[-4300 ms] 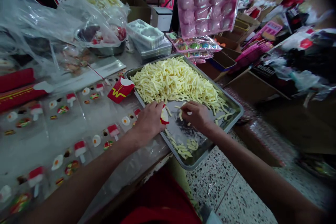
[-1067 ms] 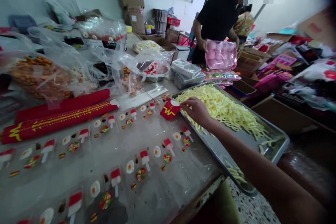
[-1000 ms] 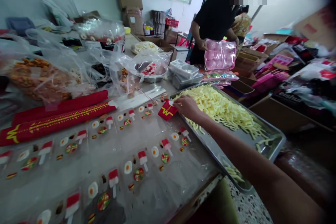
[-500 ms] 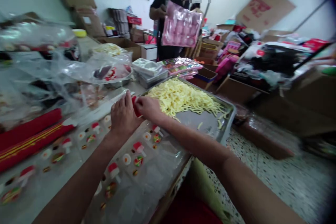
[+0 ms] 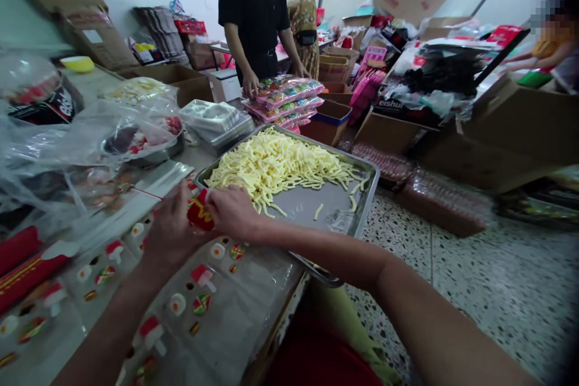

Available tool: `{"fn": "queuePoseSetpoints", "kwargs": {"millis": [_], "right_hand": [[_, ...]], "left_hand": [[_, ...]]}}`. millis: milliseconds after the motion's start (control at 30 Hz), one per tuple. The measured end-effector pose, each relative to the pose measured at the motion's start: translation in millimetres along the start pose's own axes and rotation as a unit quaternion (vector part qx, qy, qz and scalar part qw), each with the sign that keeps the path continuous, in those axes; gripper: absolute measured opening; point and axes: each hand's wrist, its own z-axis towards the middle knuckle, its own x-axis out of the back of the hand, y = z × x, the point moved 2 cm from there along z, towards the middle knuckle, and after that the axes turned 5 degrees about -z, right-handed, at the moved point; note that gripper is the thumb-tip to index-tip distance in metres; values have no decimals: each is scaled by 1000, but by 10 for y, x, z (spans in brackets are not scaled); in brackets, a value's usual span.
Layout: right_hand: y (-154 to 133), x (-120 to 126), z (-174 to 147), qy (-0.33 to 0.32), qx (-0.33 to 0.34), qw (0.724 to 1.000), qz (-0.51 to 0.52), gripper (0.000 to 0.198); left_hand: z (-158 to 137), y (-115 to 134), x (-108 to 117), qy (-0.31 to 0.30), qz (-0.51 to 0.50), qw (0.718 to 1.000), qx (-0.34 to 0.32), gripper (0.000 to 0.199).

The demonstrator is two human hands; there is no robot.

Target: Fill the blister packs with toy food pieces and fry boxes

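A small red fry carton (image 5: 198,212) with a yellow mark is held between my two hands at the near left corner of a metal tray. My left hand (image 5: 168,222) grips its left side, slightly blurred. Closed on the carton's right side is my right hand (image 5: 233,210), its fingertips partly hidden. Pale yellow toy-like fries (image 5: 280,160) are heaped in the metal tray (image 5: 371,184). Under my arms, clear plastic bags (image 5: 253,289) lie in rows, with tiny food pieces on them, such as a red-and-white popsicle shape (image 5: 203,276).
Stacked red cartons (image 5: 27,265) lie at the left. Behind them are a metal bowl (image 5: 167,148) under plastic and white trays (image 5: 212,117). A co-worker in black (image 5: 253,18) stands beyond pink packages (image 5: 289,99). Cardboard boxes (image 5: 447,208) sit on the floor at right.
The view has swung right. The co-worker's raised pink package is now down, with their hands at the stack. The carton between my hands now shows its yellow mark.
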Motion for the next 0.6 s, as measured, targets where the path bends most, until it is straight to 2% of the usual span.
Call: {"fn": "queuePoseSetpoints", "kwargs": {"millis": [67, 133, 200, 267, 333, 367, 433, 500, 600], "right_hand": [[92, 62, -141, -9, 51, 998, 29, 18], [398, 200, -342, -10, 63, 997, 41, 22], [915, 396, -570, -6, 0, 1000, 2, 24], [1501, 587, -784, -3, -111, 989, -93, 22], [1964, 694, -948, -36, -197, 963, -183, 22], [2111, 706, -1008, -61, -218, 950, -214, 23], [2238, 670, -1097, -104, -216, 941, -237, 26], [2222, 624, -1168, -118, -179, 953, -214, 27], [2221, 697, -1269, -60, -145, 978, -135, 23]], "left_hand": [[76, 330, -37, -10, -10, 1000, -8, 90], [123, 563, -86, -30, -9, 999, 33, 84], [136, 677, -128, -64, -27, 993, 91, 88], [136, 734, -145, -83, -50, 987, 129, 90], [148, 808, -135, -80, -70, 986, 126, 90], [161, 862, -119, -68, -77, 988, 112, 91], [190, 984, -77, -37, -90, 992, 77, 93], [206, 1080, -37, -17, -90, 994, 55, 96], [199, 1117, -26, -34, -84, 994, 54, 96]]}}
